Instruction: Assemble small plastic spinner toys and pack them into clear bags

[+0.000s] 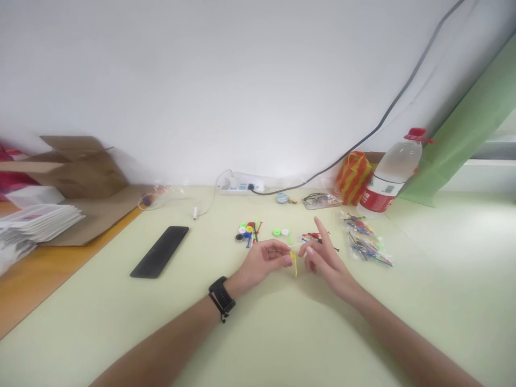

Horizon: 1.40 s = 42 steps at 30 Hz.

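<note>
My left hand (260, 262), with a black watch (222, 297) at its wrist, pinches a thin yellow plastic piece (295, 267) that hangs down from the fingertips. A pale thin stick (297, 245) spans the gap toward my right hand; which fingers bear it is unclear. My right hand (332, 271) is beside it, one finger stretched upward and the others loosely bent and apart. Behind my left hand lie coloured discs and sticks (249, 229). A green disc (276, 232) and a white disc (285, 232) sit farther right. Red and dark pieces (312, 235) lie partly hidden behind my right hand.
Bagged coloured parts (368, 247) lie at right, before a large bottle (389, 174) and a red-yellow bag (353, 177). A black phone-like slab (160, 251) lies left. A power strip (241, 185) stands by the wall. Cardboard (88, 172) and stacked white items (44, 223) occupy the far left.
</note>
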Motion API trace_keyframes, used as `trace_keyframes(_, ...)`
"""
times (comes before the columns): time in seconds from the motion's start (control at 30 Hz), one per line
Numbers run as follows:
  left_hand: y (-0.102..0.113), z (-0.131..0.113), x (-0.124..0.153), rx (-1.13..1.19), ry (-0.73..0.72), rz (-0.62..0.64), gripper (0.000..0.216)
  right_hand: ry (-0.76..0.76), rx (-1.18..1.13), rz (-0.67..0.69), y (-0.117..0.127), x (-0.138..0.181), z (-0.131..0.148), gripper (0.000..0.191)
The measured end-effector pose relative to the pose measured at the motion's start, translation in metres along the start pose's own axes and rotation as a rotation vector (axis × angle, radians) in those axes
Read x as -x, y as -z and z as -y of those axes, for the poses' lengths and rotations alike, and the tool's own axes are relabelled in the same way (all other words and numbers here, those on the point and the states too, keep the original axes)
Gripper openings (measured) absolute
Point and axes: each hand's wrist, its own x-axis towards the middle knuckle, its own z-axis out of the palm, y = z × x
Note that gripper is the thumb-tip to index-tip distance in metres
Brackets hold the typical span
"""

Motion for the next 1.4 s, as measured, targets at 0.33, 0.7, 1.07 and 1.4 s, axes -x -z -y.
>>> trace_keyframes(0.33, 0.001, 0.002, -0.001, 0.005, 0.004, 0.000, 0.036, -0.079, -0.042, 0.079, 0.006, -0.005, 0.000, 0.054)
trace_keyframes(0.7, 0.000, 0.001, 0.001, -0.040, 0.034, 0.063, 0.036, -0.084, -0.052, 0.137, -0.002, -0.005, 0.004, 0.035)
trace_keyframes(1.07, 0.001, 0.003, 0.000, -0.023, 0.030, 0.031, 0.034, 0.001, 0.051, 0.080, 0.002, -0.002, -0.001, 0.041)
trace_keyframes(1.4, 0.002, 0.003, -0.002, -0.004, 0.033, -0.004, 0.036, -0.095, 0.090, 0.134, 0.005, -0.002, -0.002, 0.068)
